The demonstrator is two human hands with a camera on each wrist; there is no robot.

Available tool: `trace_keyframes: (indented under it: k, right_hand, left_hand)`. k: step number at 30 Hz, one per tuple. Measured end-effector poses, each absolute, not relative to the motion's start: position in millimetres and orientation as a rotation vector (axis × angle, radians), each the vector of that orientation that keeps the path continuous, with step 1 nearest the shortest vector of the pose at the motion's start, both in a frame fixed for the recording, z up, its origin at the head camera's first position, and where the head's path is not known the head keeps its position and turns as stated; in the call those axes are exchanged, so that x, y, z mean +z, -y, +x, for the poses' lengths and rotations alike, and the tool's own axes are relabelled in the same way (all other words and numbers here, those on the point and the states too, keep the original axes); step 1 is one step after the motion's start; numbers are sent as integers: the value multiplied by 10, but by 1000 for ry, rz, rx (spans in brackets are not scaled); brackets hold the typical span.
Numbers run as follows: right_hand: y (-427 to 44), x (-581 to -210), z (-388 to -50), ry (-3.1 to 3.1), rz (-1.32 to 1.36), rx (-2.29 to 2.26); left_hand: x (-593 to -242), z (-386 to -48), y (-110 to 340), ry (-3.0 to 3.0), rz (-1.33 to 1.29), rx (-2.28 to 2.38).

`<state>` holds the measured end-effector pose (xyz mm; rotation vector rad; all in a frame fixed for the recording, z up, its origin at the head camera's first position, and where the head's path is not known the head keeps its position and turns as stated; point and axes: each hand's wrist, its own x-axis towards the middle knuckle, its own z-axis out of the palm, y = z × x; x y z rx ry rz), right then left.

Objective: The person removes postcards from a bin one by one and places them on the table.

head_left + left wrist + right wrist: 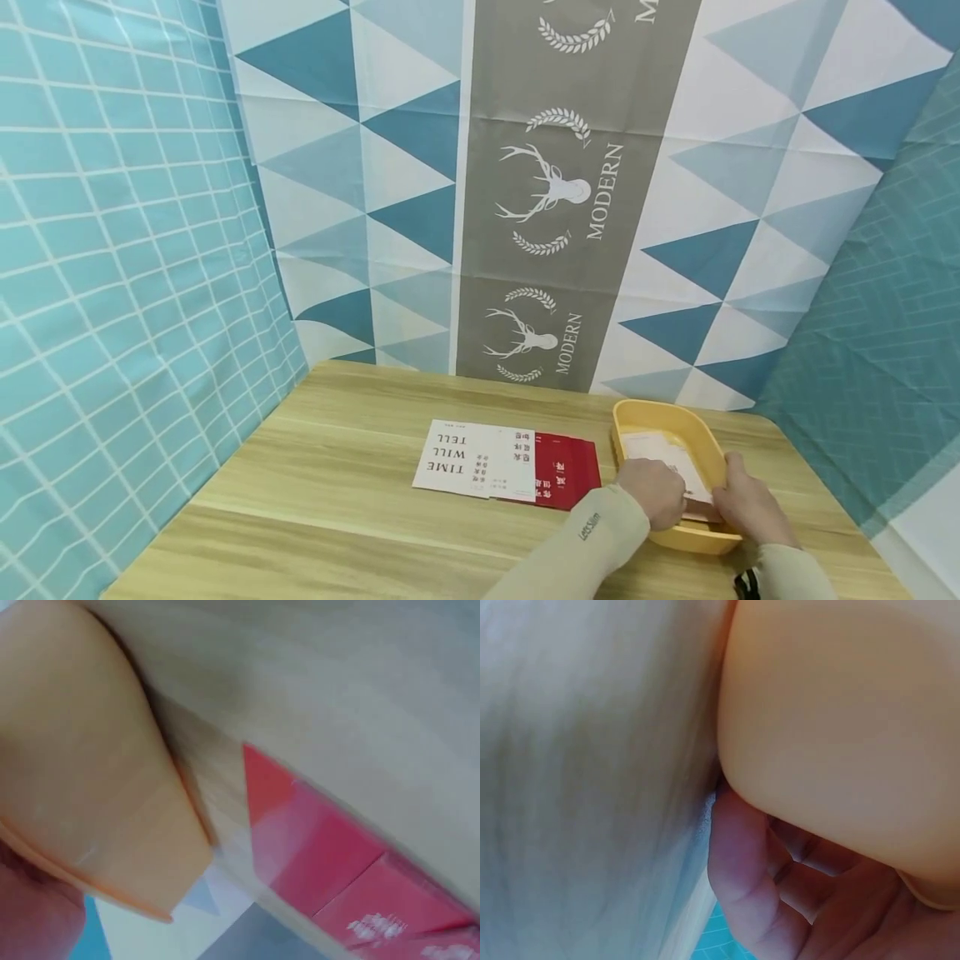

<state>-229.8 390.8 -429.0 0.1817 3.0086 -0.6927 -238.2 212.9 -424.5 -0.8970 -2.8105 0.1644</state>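
Observation:
Toward the table's right side stands a yellow plastic bin [663, 410] with a stack of pale cards [660, 450] in it. My left hand [654, 493] reaches over the near left rim, fingers curled at the near end of the stack; its fingertips are hidden. In the left wrist view, part of that hand [37, 907] shows past the bin's rim. My right hand [753, 500] grips the bin's right side. In the right wrist view, its curled fingers [742, 862] lie against the bin's outer wall [840, 735].
Left of the bin, white printed cards [465, 458] lie overlapping red cards or envelopes [573, 471] on the wooden table [337, 500]. Patterned cloth [540, 267] hangs at the back, and blue tiled-print cloth [135, 292] stands along the left.

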Motion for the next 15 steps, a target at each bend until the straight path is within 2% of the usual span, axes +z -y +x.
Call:
trace_keyframes:
  k: [15]
  right_hand:
    - [-3902, -4278, -2344, -2967, 164, -686]
  left_hand:
    - [-4352, -2461, -2008, 2578, -863, -291]
